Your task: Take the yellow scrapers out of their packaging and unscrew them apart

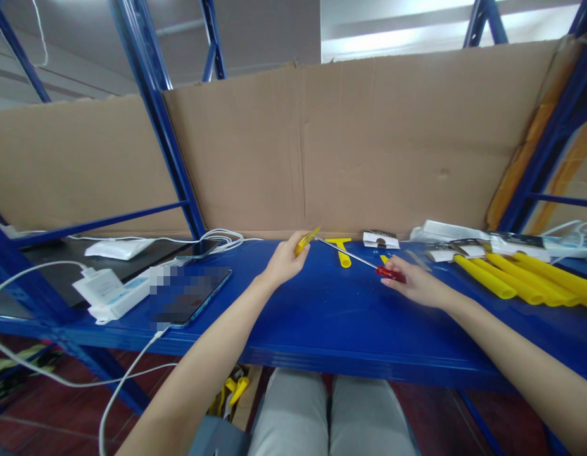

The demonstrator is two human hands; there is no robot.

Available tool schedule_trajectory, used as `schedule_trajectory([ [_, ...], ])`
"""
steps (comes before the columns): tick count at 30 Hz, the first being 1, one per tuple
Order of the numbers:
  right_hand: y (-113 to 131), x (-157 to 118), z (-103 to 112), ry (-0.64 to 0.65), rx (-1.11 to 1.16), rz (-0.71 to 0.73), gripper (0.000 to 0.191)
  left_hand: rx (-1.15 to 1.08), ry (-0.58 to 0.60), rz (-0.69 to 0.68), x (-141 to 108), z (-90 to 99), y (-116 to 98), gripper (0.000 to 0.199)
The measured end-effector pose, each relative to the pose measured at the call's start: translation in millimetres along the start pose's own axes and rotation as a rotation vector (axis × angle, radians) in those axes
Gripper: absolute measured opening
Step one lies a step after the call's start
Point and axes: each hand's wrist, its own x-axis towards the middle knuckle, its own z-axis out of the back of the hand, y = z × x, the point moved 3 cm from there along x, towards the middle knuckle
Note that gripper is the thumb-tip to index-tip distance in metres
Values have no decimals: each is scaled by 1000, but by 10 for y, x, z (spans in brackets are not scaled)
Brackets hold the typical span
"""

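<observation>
In the head view my left hand (286, 258) is closed on a small yellow piece (306, 241) above the back of the blue shelf (321, 316). My right hand (411, 282) grips a screwdriver by its red handle (391, 273). The long metal shaft (347, 254) points left, and its tip is close to the yellow piece; whether they touch I cannot tell. Behind the shaft lies a yellow T-shaped part (343, 253). A bit of yellow also shows beside the right fingers.
Several yellow tubes (525, 278) with card labels lie at the right. A black-and-white label (380, 239) is at the back. On the left are a phone (198, 297), a white power strip (126, 294) and cables. Cardboard (369, 145) walls the rear.
</observation>
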Motion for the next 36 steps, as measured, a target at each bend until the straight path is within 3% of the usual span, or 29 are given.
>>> schedule_trajectory([
  [18,32,-19,4,16,25,-6,38,-81,-15,-1,2,1,-27,33],
  [25,95,-14,-39,109,-2,-22,45,-99,-29,-5,11,28,-29,30],
  [31,134,-32,-7,72,-50,18,35,-102,-15,-2,16,37,-16,29],
  [36,178,-50,56,-35,-261,75,25,-111,-18,-1,23,37,-2,29],
])
